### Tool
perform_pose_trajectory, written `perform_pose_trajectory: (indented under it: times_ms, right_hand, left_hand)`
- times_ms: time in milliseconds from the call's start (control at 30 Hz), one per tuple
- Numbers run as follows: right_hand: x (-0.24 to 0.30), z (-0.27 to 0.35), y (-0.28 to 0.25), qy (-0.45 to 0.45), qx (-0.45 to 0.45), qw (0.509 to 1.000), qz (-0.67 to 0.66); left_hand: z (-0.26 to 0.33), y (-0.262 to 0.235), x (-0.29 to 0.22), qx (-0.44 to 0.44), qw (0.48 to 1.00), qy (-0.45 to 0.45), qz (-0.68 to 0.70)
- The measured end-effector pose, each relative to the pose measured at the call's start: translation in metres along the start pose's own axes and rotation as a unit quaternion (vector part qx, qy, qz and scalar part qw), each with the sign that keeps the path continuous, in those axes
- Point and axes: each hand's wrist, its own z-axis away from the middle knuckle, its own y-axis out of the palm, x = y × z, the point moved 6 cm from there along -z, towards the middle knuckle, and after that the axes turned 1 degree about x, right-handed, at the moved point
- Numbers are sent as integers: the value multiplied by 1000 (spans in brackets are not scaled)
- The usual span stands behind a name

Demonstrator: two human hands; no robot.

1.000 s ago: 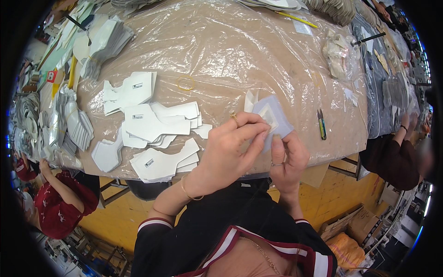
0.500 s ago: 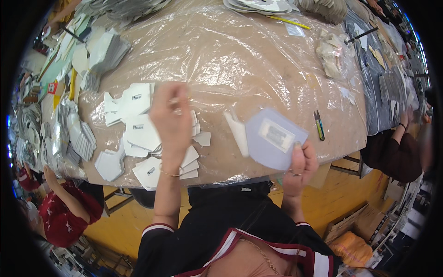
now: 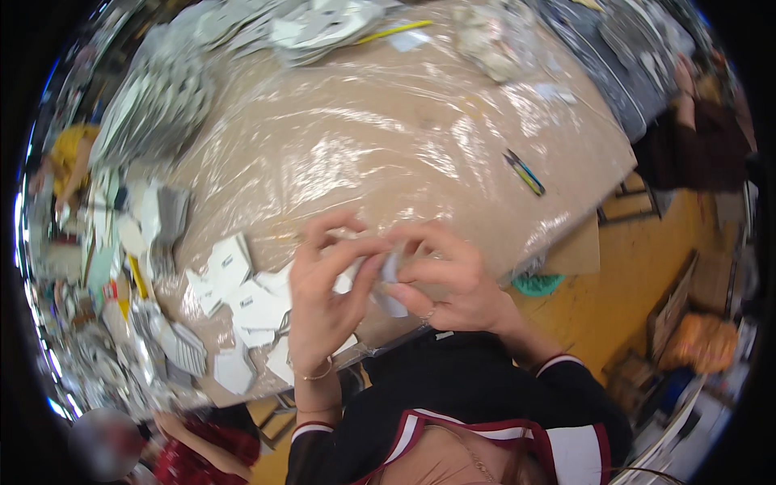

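Observation:
My left hand (image 3: 335,283) and my right hand (image 3: 444,275) meet over the near edge of the table. Between their bent fingers is a translucent pale-blue plastic sheet (image 3: 393,304), seen nearly edge-on and mostly hidden. The fingertips of both hands pinch it, slightly blurred. Beside my left hand lie loose piles of white cut pieces (image 3: 257,305) with small dark prints. A plain white cut piece (image 3: 234,370) lies nearer the table's edge. Thread snips (image 3: 525,173) with yellow-green and dark handles rest on the table to the far right of my right hand.
Clear plastic film covers the brown table (image 3: 339,153). Stacks of grey-white cut pieces (image 3: 158,101) stand far left, with more pieces (image 3: 323,32) at the back beside a yellow pencil-like stick (image 3: 394,32). A crumpled plastic bag (image 3: 493,44) lies back right. Co-workers sit at both sides.
My left hand has come down and right from above the white pieces to meet my right hand. The plastic sheet has turned from face-up to nearly edge-on. The view has shifted.

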Motion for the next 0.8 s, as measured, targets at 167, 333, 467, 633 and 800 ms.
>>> perform_pose_trajectory:
  times_ms: [167, 333, 467, 633, 800]
  right_hand:
    - [0, 11, 13, -31, -60, 998, -1]
    - [-13, 19, -16, 63, -173, 983, -25]
    - [-13, 17, -35, 104, -202, 972, -53]
    - [-5, 16, -34, 86, -188, 978, -13]
    - [-57, 101, -122, 210, -424, 872, 123]
  left_hand:
    - [10, 8, 1, -22, 995, 29, -89]
    - [40, 7, -1, -153, 985, 72, -43]
    - [56, 43, -16, -87, 976, 113, -162]
    - [52, 46, -13, -197, 970, 58, -129]
    - [55, 15, 41, -255, 916, -177, 254]
